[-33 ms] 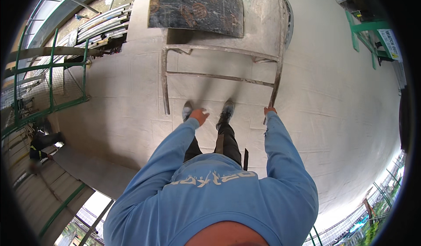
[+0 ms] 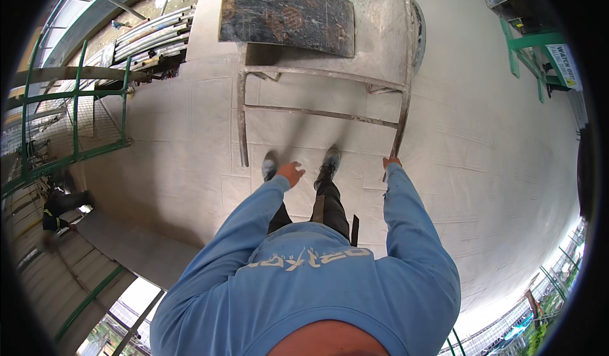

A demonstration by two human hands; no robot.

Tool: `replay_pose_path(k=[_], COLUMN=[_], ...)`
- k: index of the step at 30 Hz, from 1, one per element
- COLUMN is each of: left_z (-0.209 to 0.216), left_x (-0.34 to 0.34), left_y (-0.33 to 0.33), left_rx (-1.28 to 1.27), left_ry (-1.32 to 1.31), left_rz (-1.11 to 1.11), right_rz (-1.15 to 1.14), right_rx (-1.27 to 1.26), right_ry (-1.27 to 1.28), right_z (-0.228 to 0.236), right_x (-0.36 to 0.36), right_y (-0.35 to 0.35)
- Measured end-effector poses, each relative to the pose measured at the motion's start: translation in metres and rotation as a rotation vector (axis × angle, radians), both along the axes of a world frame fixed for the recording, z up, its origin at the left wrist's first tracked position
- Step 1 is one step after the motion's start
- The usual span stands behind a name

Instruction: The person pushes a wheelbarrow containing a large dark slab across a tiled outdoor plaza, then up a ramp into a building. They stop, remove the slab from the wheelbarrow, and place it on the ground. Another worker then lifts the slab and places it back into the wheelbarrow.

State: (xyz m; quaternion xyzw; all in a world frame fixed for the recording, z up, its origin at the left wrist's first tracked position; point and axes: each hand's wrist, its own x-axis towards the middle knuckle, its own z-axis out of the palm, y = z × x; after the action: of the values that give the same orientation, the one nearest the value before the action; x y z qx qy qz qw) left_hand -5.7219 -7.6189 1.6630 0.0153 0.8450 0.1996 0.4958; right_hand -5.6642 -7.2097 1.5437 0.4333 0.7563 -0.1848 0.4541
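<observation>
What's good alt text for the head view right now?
A bare right hand grips the right handle of a metal handcart bearing a dark, scuffed panel; the left hand is empty, clear of the left handle.

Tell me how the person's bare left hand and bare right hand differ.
The bare left hand is empty and loosely open; the bare right hand is closed around a brown metal bar. The left hand sits near the body's midline, while the right hand is farther out sideways. Both emerge from long blue sleeves.
</observation>
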Motion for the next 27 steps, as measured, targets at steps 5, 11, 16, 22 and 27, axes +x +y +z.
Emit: replay_pose_path(k=[5,11,16,22,27], left_z=[0.074,0.085,0.141,0.187,0.254], left_x=[0.026,0.013,-0.016,0.028,-0.03], left_y=[-0.085,-0.356,-0.646,-0.951,-0.99], left_rx=[0.061,0.019,-0.053,-0.365,-0.488], left_ry=[-0.15,0.118,0.213,-0.006,-0.079], left_rz=[0.017,0.109,0.251,0.522,1.053], right_rz=[0.029,0.215,0.577,0.55,-0.029], right_rx=[-0.015,-0.303,-0.372,-0.573,-0.74], right_ry=[0.137,0.129,0.299,0.552,0.519], right_z=[0.008,0.084,0.164,0.302,0.32], right_x=[0.018,0.007,-0.058,-0.204,-0.271], right_y=[-0.065,-0.351,-0.663,-0.83,-0.823])
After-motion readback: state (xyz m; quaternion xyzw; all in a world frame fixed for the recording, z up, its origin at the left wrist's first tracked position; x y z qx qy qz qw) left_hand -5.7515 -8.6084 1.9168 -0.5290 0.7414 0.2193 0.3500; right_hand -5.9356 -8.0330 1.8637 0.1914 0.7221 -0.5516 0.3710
